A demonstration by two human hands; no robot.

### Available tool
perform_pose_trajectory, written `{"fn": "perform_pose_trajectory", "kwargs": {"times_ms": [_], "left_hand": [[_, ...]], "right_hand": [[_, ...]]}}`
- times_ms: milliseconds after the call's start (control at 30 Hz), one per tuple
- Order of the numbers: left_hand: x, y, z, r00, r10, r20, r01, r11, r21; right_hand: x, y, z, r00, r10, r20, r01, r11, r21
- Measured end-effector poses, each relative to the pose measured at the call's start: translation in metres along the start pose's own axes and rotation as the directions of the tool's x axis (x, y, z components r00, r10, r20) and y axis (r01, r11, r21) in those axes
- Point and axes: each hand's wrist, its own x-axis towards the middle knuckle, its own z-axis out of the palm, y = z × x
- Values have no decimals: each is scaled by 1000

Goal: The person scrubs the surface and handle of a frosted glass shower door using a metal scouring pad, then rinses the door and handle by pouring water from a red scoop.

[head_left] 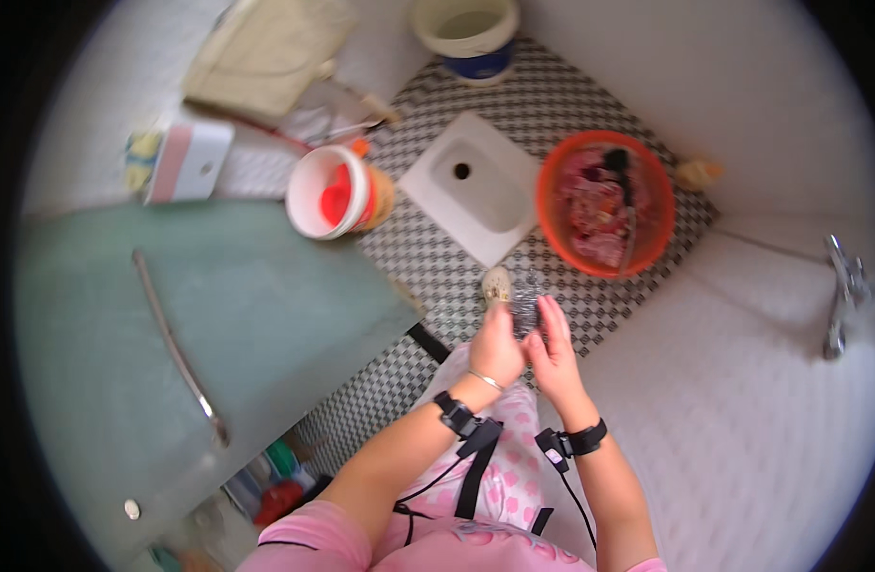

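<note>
My left hand [498, 348] and my right hand [554, 351] come together in front of my body, thumbs close to each other. Between them is a silvery, mesh-like thing [524, 313], blurred, its kind unclear. The left fingers curl along one side of it, and the right fingers lie fairly straight along the other. Just beyond the hands shows the tip of a light shoe [496, 283]. To the right of that, an orange basin [549, 234] on the floor holds pinkish wet cloth and a dark item.
A white squat toilet [437, 181] is set in the checkered floor [414, 119]. Left of it stands a bucket [301, 181] with a red scoop; a white-and-blue bucket [480, 62] is behind. A glass door [285, 296] spans the left. A tap [843, 296] juts from the right wall.
</note>
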Motion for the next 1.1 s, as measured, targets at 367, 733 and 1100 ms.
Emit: {"fn": "perform_pose_trajectory", "kwargs": {"times_ms": [367, 733, 1100], "left_hand": [[-17, -59, -123, 969, -119, -218, 68, 971, -228], [-123, -189, -172, 304, -918, -253, 750, 395, -531], [-164, -176, -205, 293, -885, -362, 671, 460, -581]], "right_hand": [[89, -36, 134, 902, 110, 417, -146, 988, 54], [73, -51, 319, 648, -213, 731, 239, 968, 70], [33, -85, 398, 437, -392, 809, 114, 917, 382]]}}
